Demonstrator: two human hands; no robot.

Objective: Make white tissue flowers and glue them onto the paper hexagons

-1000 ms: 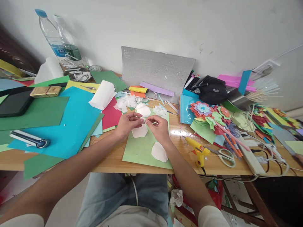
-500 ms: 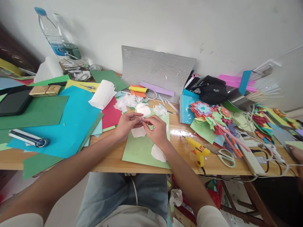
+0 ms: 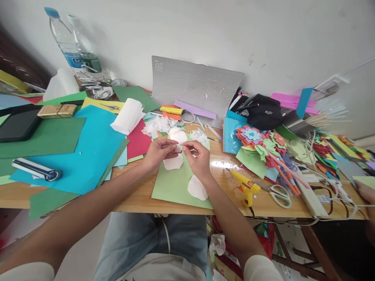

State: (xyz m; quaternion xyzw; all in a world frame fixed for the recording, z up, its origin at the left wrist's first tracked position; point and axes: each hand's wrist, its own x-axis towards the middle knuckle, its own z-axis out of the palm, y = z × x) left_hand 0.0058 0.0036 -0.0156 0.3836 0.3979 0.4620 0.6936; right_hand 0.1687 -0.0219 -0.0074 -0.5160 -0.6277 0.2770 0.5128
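Between my fingertips is a small piece of white paper [image 3: 178,148], partly covered by the fingers. My left hand [image 3: 156,155] pinches it from the left, thumb against fingers. Thumb and forefinger of my right hand [image 3: 197,157] close at its right edge. Both hands hover over a light green sheet [image 3: 170,188]. On that sheet lie rounded white paper cutouts: one cutout [image 3: 173,162] just below the fingers, another cutout [image 3: 197,188] beside my right wrist, and a further cutout [image 3: 177,135] behind the hands.
A yellow glue gun [image 3: 245,185] and scissors [image 3: 279,195] lie to the right, near paper flowers [image 3: 252,134]. Leftward are a white paper roll [image 3: 128,117], blue paper [image 3: 99,140] and a stapler [image 3: 36,169]. A grey cutting mat [image 3: 196,84] leans on the wall. Another person's hand [image 3: 366,191] shows far right.
My right hand has shifted slightly right, so the fingertips are farther apart. More of the small white paper shows between them.
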